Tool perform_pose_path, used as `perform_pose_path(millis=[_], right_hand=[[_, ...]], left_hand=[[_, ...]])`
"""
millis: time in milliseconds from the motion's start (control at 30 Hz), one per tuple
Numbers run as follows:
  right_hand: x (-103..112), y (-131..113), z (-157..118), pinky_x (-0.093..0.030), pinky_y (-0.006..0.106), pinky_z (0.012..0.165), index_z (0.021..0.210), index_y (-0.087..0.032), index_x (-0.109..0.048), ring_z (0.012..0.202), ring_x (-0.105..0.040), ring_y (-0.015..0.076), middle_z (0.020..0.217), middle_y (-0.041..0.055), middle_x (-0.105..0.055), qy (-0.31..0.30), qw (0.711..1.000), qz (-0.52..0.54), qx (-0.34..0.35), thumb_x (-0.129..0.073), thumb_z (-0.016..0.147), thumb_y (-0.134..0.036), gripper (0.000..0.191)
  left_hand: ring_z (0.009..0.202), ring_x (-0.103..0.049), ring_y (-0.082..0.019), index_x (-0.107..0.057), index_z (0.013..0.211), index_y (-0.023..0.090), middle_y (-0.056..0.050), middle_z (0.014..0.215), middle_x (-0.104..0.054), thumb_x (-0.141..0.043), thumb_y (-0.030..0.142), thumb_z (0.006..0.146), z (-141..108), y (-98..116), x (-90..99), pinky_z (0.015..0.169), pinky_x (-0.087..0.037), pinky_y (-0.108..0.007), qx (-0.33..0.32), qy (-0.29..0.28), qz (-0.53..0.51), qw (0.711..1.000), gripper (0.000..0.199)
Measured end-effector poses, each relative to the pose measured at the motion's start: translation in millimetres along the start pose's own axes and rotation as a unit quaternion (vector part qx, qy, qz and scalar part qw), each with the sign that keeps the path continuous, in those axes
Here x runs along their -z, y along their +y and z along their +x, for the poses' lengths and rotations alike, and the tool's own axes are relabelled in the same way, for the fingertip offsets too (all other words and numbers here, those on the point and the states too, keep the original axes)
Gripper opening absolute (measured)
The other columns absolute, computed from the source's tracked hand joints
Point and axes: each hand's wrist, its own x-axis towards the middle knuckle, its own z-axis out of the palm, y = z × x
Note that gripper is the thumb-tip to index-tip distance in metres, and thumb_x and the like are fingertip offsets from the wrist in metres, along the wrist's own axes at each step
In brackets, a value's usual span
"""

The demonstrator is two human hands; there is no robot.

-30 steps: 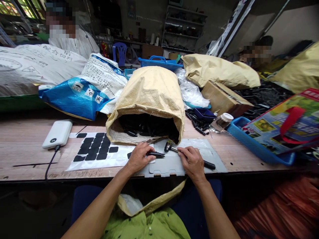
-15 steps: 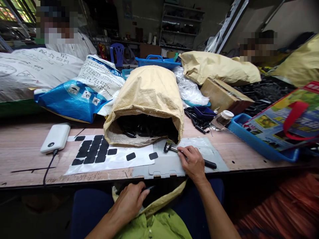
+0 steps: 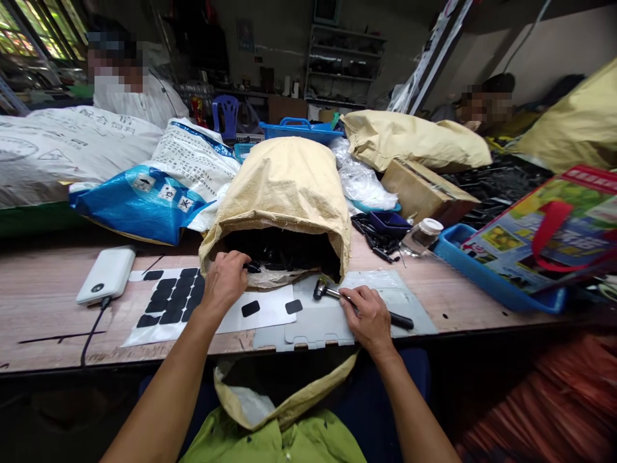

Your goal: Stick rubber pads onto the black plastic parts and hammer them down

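A tan sack (image 3: pixel 289 173) lies on the table with its mouth toward me and black parts (image 3: pixel 279 247) inside. My left hand (image 3: pixel 229 276) is at the left of that mouth, fingers closed on a black part (image 3: pixel 252 266). My right hand (image 3: pixel 366 315) is wrapped round the handle of a small hammer (image 3: pixel 332 292), whose head points left over the grey board (image 3: pixel 414 302). Black rounded pads (image 3: pixel 168 299) sit in rows on a white sheet (image 3: pixel 222 325), left of the board; my left forearm covers part of them. A second open sack (image 3: pixel 332 386) is at my lap.
A white power bank (image 3: pixel 107 275) with a cable lies at the left. To the right are a lidded jar (image 3: pixel 421 236), a purple tray (image 3: pixel 389 222), a cardboard box (image 3: pixel 424 193) and a blue basket (image 3: pixel 501 283). Two people (image 3: pixel 139 96) are beyond the table.
My left hand has risen from the lap sack to the mouth of the tan sack. My right hand stays on the hammer. The view has shifted slightly.
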Motion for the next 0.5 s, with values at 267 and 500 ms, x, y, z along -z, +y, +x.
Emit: perform_pose_path(millis=[267,500], right_hand=[[-0.2,-0.1,0.8,-0.041,0.033,0.082,0.110,-0.026,-0.074,0.089,-0.054,0.0207,0.092,0.0034,-0.064,-0.007,1.000,0.007,-0.007,-0.060,0.096,-0.029,0.020],[-0.5,-0.7,0.6,-0.040,0.033,0.083,0.109,-0.026,-0.073,0.090,-0.054,0.0206,0.093,0.0028,-0.064,-0.007,1.000,0.010,-0.012,-0.061,0.095,-0.029,0.019]], left_hand=[[0.111,-0.052,-0.035,-0.075,0.107,0.021,-0.012,0.107,-0.065,-0.063,0.033,0.088,16.5,-21.9,-20.6,0.088,-0.045,-0.043,-0.030,-0.069,0.076,0.994,0.025],[0.098,-0.054,-0.026,-0.069,0.107,0.023,-0.006,0.102,-0.066,-0.060,0.036,0.095,-23.3,18.5,-12.1,0.089,-0.043,-0.039,-0.124,-0.032,-0.105,0.986,0.020]])
